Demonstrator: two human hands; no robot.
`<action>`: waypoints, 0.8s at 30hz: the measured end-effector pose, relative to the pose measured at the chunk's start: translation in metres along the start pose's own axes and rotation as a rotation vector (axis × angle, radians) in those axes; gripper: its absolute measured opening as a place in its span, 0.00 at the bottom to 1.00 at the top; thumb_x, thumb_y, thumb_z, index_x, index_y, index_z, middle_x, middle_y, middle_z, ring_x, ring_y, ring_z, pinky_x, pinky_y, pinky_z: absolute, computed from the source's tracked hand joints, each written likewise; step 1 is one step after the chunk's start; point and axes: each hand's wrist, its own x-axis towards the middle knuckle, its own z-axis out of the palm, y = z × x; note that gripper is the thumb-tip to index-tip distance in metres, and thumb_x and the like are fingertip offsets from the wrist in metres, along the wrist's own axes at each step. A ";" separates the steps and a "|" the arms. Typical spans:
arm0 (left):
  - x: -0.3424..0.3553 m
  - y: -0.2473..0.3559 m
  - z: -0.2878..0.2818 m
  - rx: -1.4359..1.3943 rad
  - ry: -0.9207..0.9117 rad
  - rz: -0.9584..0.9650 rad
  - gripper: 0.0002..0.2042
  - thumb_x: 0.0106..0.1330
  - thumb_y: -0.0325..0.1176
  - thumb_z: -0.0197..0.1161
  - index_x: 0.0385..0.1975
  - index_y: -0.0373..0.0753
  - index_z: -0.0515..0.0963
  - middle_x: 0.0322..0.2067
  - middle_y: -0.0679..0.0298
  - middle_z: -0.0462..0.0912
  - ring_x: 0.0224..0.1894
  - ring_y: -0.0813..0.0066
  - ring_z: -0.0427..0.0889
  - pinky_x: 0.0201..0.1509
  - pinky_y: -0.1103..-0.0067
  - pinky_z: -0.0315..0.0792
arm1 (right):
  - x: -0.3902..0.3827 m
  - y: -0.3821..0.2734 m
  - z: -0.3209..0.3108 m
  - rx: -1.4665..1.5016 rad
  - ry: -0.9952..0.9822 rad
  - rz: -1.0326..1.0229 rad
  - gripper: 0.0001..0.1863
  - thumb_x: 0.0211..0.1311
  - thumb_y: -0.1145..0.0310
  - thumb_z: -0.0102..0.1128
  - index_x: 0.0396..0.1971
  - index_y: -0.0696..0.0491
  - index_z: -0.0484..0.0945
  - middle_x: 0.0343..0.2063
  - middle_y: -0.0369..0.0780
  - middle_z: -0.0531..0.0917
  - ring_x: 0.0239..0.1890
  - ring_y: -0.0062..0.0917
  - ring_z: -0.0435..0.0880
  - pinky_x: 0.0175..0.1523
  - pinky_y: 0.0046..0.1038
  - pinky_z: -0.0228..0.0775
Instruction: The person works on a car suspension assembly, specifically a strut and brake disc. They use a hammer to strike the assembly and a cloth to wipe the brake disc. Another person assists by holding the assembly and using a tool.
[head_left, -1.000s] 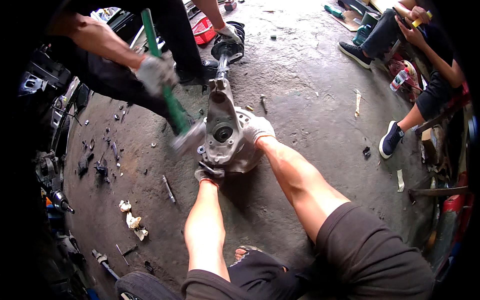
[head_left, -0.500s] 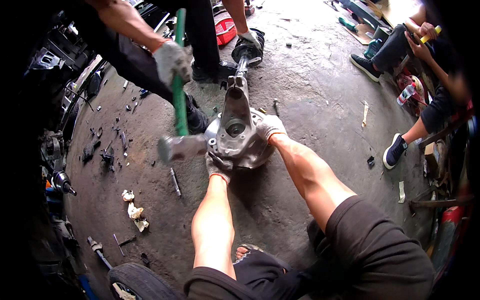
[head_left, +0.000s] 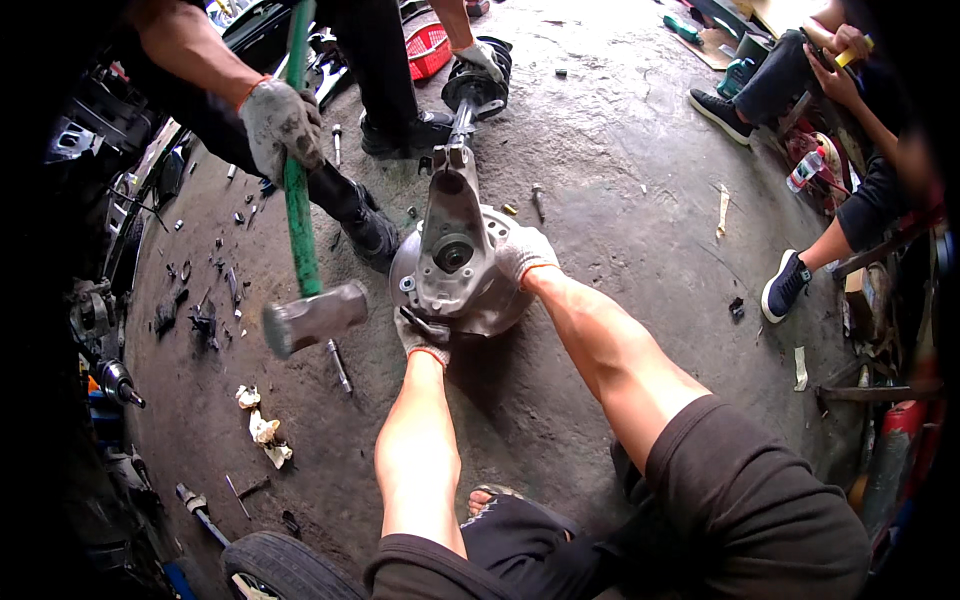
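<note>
Item: one grey metal wheel-hub assembly (head_left: 455, 208), a cast arm with a round bore set against a wide disc, between our two hands above the rough grey concrete floor (head_left: 590, 400). Item: left hand (head_left: 421, 333), in a white knit glove with orange cuff, curled at the assembly's lower edge; some fingers are hidden, but we read it as closed on the metal. Item: right hand (head_left: 524, 253), gloved alike, bent firmly round the disc's right side. Item: one slim metal strut with black top (head_left: 464, 122), joined to the arm's upper end. Item: one green-handled, steel-headed sledgehammer (head_left: 315, 318), in a co-worker's gloved hand (head_left: 279, 128), its head left of the disc, apart.
</note>
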 end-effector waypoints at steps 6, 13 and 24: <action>0.011 0.001 -0.010 0.034 -0.130 -0.078 0.24 0.66 0.48 0.38 0.56 0.43 0.69 0.55 0.62 0.73 0.56 0.60 0.71 0.62 0.63 0.64 | 0.015 0.014 0.011 -0.048 0.020 0.007 0.22 0.60 0.52 0.44 0.46 0.47 0.79 0.46 0.50 0.79 0.50 0.41 0.77 0.56 0.35 0.68; 0.014 0.009 -0.017 -0.053 -0.137 -0.131 0.27 0.66 0.51 0.36 0.58 0.43 0.67 0.58 0.62 0.70 0.59 0.60 0.69 0.64 0.63 0.62 | 0.022 0.006 0.014 -0.124 -0.062 0.027 0.23 0.61 0.50 0.44 0.55 0.37 0.71 0.50 0.44 0.77 0.50 0.39 0.78 0.55 0.34 0.69; 0.019 0.005 -0.029 -0.003 0.024 -0.053 0.29 0.64 0.49 0.34 0.65 0.45 0.58 0.65 0.61 0.59 0.66 0.58 0.57 0.70 0.61 0.51 | -0.008 -0.006 -0.015 0.001 -0.094 -0.025 0.24 0.63 0.50 0.40 0.53 0.42 0.74 0.53 0.44 0.75 0.55 0.38 0.74 0.59 0.33 0.64</action>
